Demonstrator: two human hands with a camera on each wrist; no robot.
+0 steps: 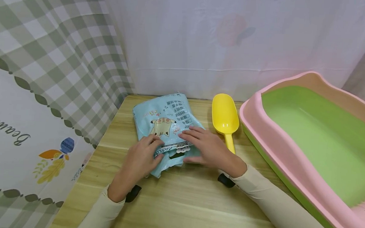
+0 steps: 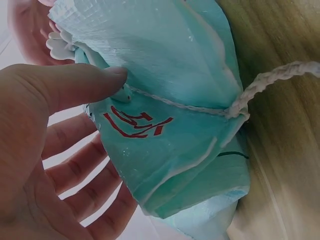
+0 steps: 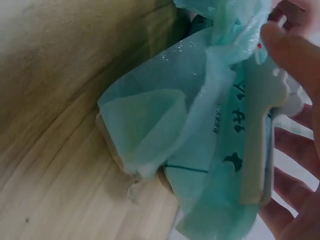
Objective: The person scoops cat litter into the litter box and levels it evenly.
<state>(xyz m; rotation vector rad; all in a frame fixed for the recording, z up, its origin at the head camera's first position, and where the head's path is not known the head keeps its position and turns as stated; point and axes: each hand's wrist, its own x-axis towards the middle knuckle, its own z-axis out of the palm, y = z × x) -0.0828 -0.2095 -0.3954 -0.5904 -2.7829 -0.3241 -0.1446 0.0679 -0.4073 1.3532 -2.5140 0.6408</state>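
A light-blue printed plastic bag (image 1: 152,107) with a cartoon animal and dark lettering lies on the wooden table. At its near left, my left hand (image 1: 142,156) pinches the folded end; the left wrist view puts the thumb on the near face and the fingers behind. My right hand (image 1: 213,149) holds the near right part, fingers over the top and thumb below. Between the hands shows a pale clip (image 3: 257,130) with a scalloped tab, lying along the fold. A braided white string (image 2: 280,75) hangs from the bag's stitched edge.
A yellow scoop (image 1: 224,114) lies just right of the bag, its handle partly behind my right hand. Farther right stands a large green litter tray with a pink rim (image 1: 279,132). A checked cloth (image 1: 66,37) hangs at the left, and a pale curtain (image 1: 179,42) behind.
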